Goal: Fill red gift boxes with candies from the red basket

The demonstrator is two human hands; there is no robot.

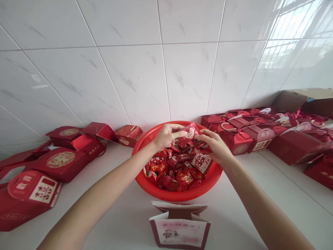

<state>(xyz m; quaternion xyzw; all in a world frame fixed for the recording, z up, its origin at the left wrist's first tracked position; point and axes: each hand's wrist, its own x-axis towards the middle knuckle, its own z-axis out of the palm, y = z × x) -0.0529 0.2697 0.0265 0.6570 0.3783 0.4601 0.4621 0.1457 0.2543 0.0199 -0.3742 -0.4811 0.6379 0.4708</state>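
Observation:
Between my two hands is a small red candy packet with a pale printed figure, held over a red plastic basket. My left hand pinches its left side between thumb and fingers. On its right side, the fingers of my right hand are closed on the packet's edge. Below them the basket holds many red wrapped candies, and a white-and-red patterned packet lies on top at the right. In front of the basket stands a paper gift box, its top open and its front panel pale pink.
Red gift boxes sit in a group on the left of the white counter. More red boxes crowd the right side by the tiled wall. A brown cardboard box stands at the far right.

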